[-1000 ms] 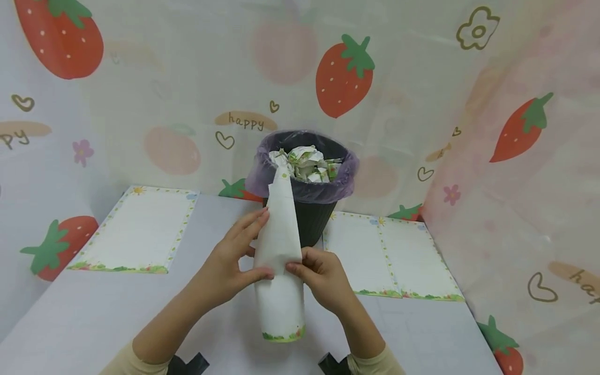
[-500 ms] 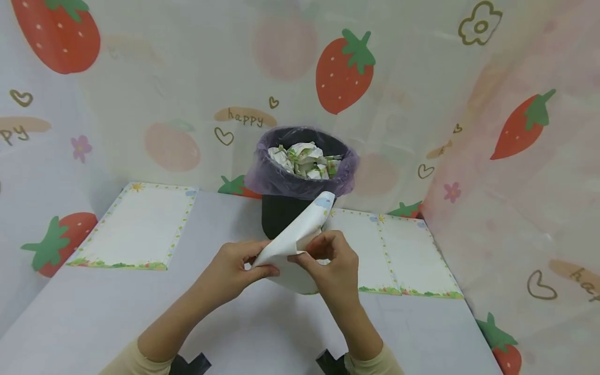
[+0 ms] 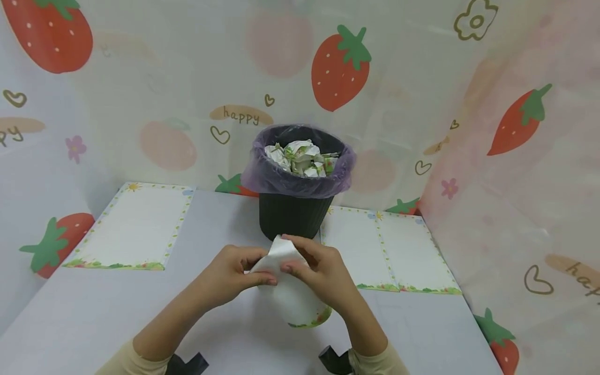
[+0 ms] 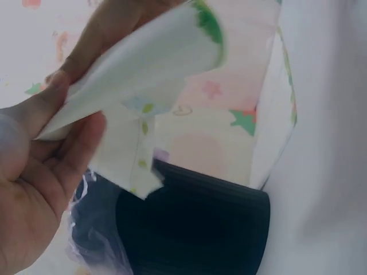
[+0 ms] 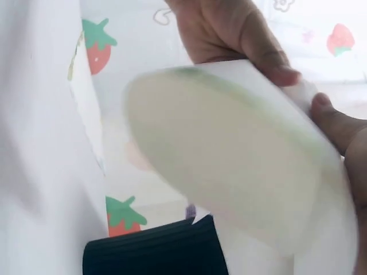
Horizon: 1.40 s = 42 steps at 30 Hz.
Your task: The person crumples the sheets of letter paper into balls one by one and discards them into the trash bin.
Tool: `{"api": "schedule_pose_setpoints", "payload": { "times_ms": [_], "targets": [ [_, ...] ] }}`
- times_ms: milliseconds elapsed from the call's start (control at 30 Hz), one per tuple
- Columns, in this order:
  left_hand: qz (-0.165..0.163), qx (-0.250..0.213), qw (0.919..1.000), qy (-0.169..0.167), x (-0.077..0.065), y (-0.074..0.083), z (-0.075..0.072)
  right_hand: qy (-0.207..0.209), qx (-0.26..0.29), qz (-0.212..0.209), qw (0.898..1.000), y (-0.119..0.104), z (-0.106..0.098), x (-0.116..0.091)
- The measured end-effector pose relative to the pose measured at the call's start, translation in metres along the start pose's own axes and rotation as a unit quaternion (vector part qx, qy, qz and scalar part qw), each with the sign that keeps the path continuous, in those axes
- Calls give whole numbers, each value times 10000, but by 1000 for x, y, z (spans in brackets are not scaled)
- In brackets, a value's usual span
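Note:
Both hands hold a white sheet of paper (image 3: 300, 299) with a printed green border, bent over into a loose curl above the table. My left hand (image 3: 229, 276) pinches its left side between thumb and fingers. My right hand (image 3: 325, 271) grips the upper edge, thumb on the near face. In the left wrist view, the paper (image 4: 149, 57) curves past the fingers, and a ragged torn edge hangs below. Its rounded curl (image 5: 223, 160) fills much of the right wrist view, slightly blurred.
Behind the hands stands a black bin (image 3: 295, 216) with a purple liner (image 3: 255, 177), holding crumpled paper (image 3: 302, 156). A bordered sheet (image 3: 133, 226) lies at left; two more sheets (image 3: 417, 252) lie side by side at right. Strawberry-print cloth walls the back and sides.
The long upright paper roll has been folded down into a shorter curl. My right hand swung its top rightward, then rose to the fold. My left hand keeps its hold.

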<state>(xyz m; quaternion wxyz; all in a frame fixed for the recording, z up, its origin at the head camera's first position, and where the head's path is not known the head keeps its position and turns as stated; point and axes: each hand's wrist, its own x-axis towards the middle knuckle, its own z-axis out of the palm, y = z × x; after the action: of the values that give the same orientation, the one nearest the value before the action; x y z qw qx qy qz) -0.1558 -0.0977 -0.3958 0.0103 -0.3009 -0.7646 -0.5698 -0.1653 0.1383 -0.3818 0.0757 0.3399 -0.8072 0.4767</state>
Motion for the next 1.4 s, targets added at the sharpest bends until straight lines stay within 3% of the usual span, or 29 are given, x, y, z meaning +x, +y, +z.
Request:
{"api": "schedule_pose_setpoints", "payload": {
  "times_ms": [67, 200, 300, 400, 533, 600, 700, 833, 967, 1067, 1233, 1333, 1400],
  "targets": [
    [10, -83, 9994, 337, 0, 0, 2, 2, 188, 51, 9998, -1, 3, 0],
    [157, 57, 9961, 870, 2, -3, 4, 251, -29, -84, 9996, -2, 7, 0],
    [601, 426, 9943, 772, 4, -5, 3, 414, -95, -213, 9989, 0, 10, 0],
    [1108, 600, 9915, 328, 5, -5, 0, 630, -126, -255, 9976, 3, 13, 0],
    [1114, 531, 9919, -311, 4, 2, -4, 940, 110, 8, 9955, 3, 15, 0],
    [1021, 495, 9927, -418, 4, 4, -4, 999, 429, 291, 9936, 2, 16, 0],
    [1064, 512, 9928, -202, 4, 1, -2, 913, 942, 861, 9876, -1, 18, 1],
    [1130, 634, 9906, 433, 3, -5, 2, 567, 1249, 1323, 9817, -4, 20, 1],
    [785, 469, 9928, 773, 2, -7, 3, 82, 944, 1222, 9880, -4, 14, 1],
    [146, 18, 9954, 946, 3, -5, 1, -502, 788, 941, 9912, -2, 7, 1],
    [-853, -748, 9856, 1252, 2, -2, -5, -1456, 1515, 567, 9760, -1, 0, 1],
    [-1123, -942, 9805, 1307, 2, -1, -5, -1582, 1862, 682, 9673, -2, 1, 1],
    [-1210, -1082, 9776, 1343, 3, -2, -4, -1493, 1834, 832, 9681, -3, 3, 1]
  ]
}}
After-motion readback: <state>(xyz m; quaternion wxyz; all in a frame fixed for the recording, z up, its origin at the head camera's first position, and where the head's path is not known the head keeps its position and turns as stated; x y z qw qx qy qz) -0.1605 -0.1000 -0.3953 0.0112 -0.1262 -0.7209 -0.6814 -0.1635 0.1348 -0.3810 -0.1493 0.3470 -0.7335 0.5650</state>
